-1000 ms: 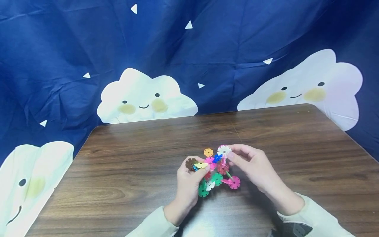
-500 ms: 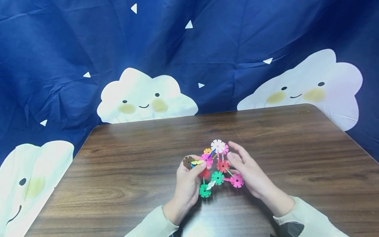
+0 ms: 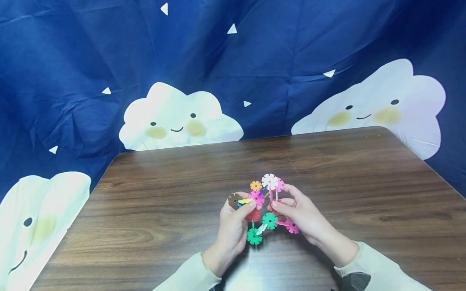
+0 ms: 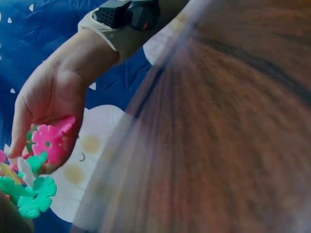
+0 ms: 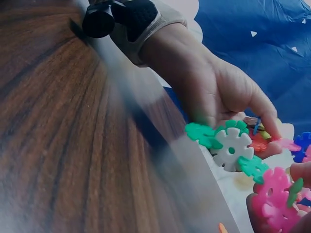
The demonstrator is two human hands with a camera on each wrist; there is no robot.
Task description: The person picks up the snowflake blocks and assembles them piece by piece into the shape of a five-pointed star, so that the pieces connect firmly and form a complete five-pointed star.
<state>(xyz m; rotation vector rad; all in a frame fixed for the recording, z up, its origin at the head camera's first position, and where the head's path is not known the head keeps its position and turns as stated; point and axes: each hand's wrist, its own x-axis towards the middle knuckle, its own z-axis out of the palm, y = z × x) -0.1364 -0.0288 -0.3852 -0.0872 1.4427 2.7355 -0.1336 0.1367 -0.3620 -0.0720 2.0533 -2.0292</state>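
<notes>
Several flower-shaped interlocking discs are joined into a loose open shape between the hands. In the head view, my left hand (image 3: pixel 231 228) pinches its left side, thumb on a pink disc (image 3: pixel 256 198), beside a yellow disc (image 3: pixel 245 201) and a brown disc (image 3: pixel 234 200). My right hand (image 3: pixel 309 216) grips the right side around a red disc, mostly covered by the fingers. A white disc (image 3: pixel 270 182) tops the shape, near an orange disc (image 3: pixel 256 185). Lower down hang a green disc (image 3: pixel 270 220) and, in the right wrist view, a whitish disc (image 5: pixel 232 149).
The brown wooden table (image 3: pixel 164 210) lies under both hands. Behind it hangs a dark blue cloth (image 3: pixel 262 60) printed with smiling white clouds (image 3: pixel 178 117). A dark device (image 4: pixel 129 14) is strapped at the right wrist.
My right hand has let go around the top white disc, moved down and taken hold of the red disc's side. My left hand keeps its hold, while the joined discs have turned a little.
</notes>
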